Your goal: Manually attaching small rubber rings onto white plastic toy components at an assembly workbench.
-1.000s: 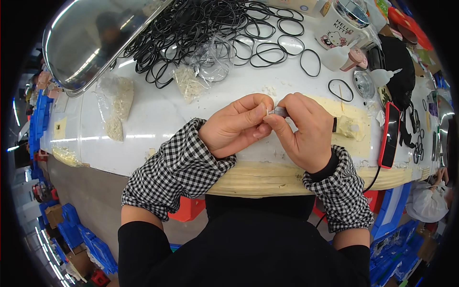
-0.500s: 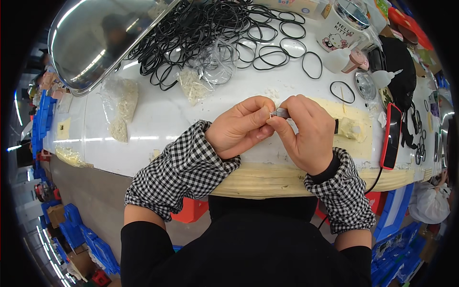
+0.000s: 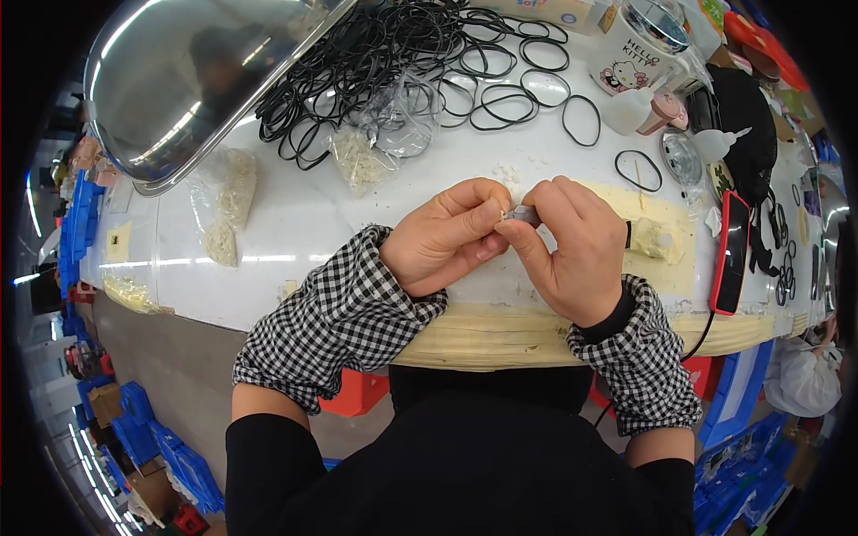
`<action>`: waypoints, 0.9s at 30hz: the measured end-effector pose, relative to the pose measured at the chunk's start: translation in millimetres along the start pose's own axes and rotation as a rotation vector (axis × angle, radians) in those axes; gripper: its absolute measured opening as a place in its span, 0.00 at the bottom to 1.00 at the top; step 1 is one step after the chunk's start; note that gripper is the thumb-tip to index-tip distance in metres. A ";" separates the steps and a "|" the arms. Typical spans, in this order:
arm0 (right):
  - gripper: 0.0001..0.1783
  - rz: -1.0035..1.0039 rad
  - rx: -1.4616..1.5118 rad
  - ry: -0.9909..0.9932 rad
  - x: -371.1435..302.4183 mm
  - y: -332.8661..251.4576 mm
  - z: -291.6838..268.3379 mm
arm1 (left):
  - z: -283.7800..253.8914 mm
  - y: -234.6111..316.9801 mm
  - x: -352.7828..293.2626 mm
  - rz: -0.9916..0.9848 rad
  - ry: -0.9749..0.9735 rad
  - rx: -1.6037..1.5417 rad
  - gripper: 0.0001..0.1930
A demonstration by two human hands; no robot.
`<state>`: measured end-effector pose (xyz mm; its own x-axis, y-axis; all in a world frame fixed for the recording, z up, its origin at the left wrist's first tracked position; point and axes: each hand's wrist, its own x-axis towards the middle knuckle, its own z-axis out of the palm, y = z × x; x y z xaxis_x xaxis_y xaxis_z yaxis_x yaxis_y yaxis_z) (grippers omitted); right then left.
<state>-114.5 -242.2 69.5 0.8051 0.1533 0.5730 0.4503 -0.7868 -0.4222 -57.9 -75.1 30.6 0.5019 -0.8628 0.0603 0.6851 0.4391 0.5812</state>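
My left hand (image 3: pixel 450 234) is closed in a pinch, thumb against fingertips, on a tiny pale piece (image 3: pixel 505 215). Just to its right, my right hand (image 3: pixel 576 246) grips a short, flat grey metal-looking tool (image 3: pixel 525 214) between thumb and curled fingers. The tool's tip meets the pale piece where both sets of fingertips come together. Fingers cover most of the piece and much of the tool, so I cannot tell their exact kinds. Both hands are above the near part of the white table (image 3: pixel 429 210). Pale crumbs (image 3: pixel 508 171) lie just beyond them.
Black rubber rings (image 3: pixel 375 54) pile up at the back beside a shiny metal bowl (image 3: pixel 197 80). Clear bags (image 3: pixel 234 192) of pale bits lie left. A red-edged phone (image 3: pixel 731 255), a white mug (image 3: pixel 626 67) and a taped lump (image 3: pixel 657 239) are right.
The metal bowl has shifted slightly nearer and to the right. The grey tool has turned a little between my fingertips; both hands otherwise keep nearly the same place.
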 end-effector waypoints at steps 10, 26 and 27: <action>0.17 -0.011 -0.039 -0.023 1.4 -0.5 -4.0 | 1.4 -0.1 0.2 0.009 0.034 0.023 0.06; 0.08 0.091 0.211 -0.334 -6.5 4.1 10.1 | -24.5 30.4 -2.3 0.261 0.453 -0.077 0.09; 0.08 0.073 0.185 -0.346 -7.4 3.1 14.1 | -21.1 30.7 -1.5 0.259 0.499 -0.074 0.09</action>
<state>-113.6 -237.4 54.0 0.9058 0.3184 0.2795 0.4237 -0.6872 -0.5901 -26.5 -55.0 31.2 0.8349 -0.5097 -0.2077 0.5325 0.6529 0.5386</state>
